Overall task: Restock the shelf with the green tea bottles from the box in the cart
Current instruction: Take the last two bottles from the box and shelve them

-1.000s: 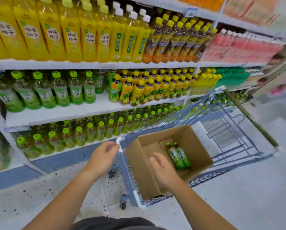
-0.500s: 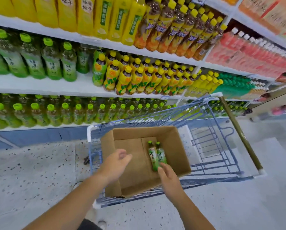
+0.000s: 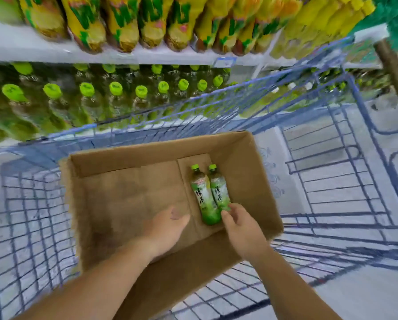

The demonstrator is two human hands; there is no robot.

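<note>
Two green tea bottles lie side by side on the floor of an open cardboard box (image 3: 128, 155): the left bottle (image 3: 203, 199) and the right bottle (image 3: 218, 188), caps pointing away from me. The box sits in a blue wire cart (image 3: 29, 204). My right hand (image 3: 242, 225) is inside the box, its fingertips touching the base of the right bottle, fingers curling around it. My left hand (image 3: 168, 227) hovers open inside the box, just left of the bottles, holding nothing. The lower shelf (image 3: 101, 98) beyond the cart holds rows of green-capped tea bottles.
A white shelf (image 3: 20, 46) above carries yellow-labelled drink bottles (image 3: 122, 26). The cart's brown handle (image 3: 392, 65) rises at the far right. Speckled floor shows through the cart's wire base on both sides of the box.
The camera has dropped closer over the cart. Both hands have moved deeper into the box; the right hand now touches the right bottle's base, and the left hand has come nearer the bottles.
</note>
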